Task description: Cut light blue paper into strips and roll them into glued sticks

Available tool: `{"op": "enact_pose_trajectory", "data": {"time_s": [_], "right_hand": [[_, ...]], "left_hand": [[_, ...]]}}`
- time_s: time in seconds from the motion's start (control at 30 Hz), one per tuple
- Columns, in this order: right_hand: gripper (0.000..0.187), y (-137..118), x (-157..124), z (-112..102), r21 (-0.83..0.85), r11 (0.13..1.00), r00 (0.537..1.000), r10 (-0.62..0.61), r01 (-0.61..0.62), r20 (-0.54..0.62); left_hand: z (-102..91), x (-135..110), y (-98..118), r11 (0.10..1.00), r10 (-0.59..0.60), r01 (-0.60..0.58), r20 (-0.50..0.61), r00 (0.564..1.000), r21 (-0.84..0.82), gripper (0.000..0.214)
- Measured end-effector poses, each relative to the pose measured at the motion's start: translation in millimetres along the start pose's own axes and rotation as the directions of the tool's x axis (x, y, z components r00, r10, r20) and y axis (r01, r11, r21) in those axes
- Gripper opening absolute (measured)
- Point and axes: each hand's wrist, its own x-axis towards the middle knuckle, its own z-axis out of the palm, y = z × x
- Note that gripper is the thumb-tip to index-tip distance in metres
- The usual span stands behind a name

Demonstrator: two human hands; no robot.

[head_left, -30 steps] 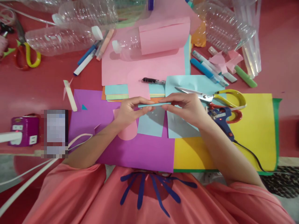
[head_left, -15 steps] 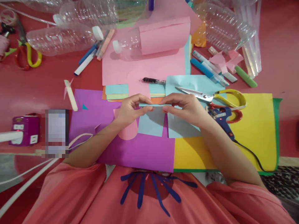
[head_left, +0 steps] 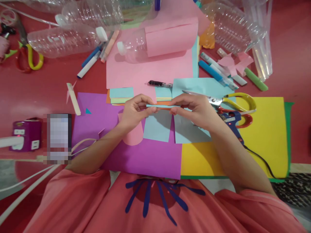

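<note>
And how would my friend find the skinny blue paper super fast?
Start at the big purple sheet. Near its far edge, the left hand and right hand hold a skinny light-blue paper between them. The light-blue sheets nearby are wider and lie down; this one is held up.

Purple sheet (head_left: 150, 158): flat and low, an open way in between the forearms (head_left: 97, 150).
Scissors (head_left: 216, 101) and glue gun (head_left: 233, 121): crowding the right grip (head_left: 198, 110) on its outer side, in the way of a low pass.
Pen (head_left: 157, 84): small obstacle; past it, bare pink paper (head_left: 136, 73) leaves room up to the wrapped bottle (head_left: 171, 40), a bulky barrier.
Left side: open worktop (head_left: 51, 94) beyond the phone (head_left: 59, 136).
</note>
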Motion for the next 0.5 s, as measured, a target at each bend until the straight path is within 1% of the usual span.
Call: {"op": "enact_pose_trajectory", "data": {"time_s": [0.1, 0.3, 0.5], "right_hand": [[0.022, -0.5, -0.1, -0.1, 0.009, 1.0, 1.0, -0.003, 0.003, 0.0], [0.021, -3.5, 0.6, -3.2, 0.015, 0.999, 0.999, 0.035, -0.035, -0.004], [0.033, -5.8, 1.4, -4.2, -0.019, 0.996, 0.995, 0.082, -0.083, -0.057]], "left_hand": [[0.0, 0.6, -0.6, 1.0, 0.0, 0.0, -0.014, 1.0, 0.005, 0.042], [0.5, 0.7, -1.8, 0.998, 0.026, -0.026, 0.0, 1.0, -0.053, 0.041], [-0.2, 0.3, -2.2, 1.0, 0.012, -0.012, -0.05, 0.999, -0.01, 0.037]]}}
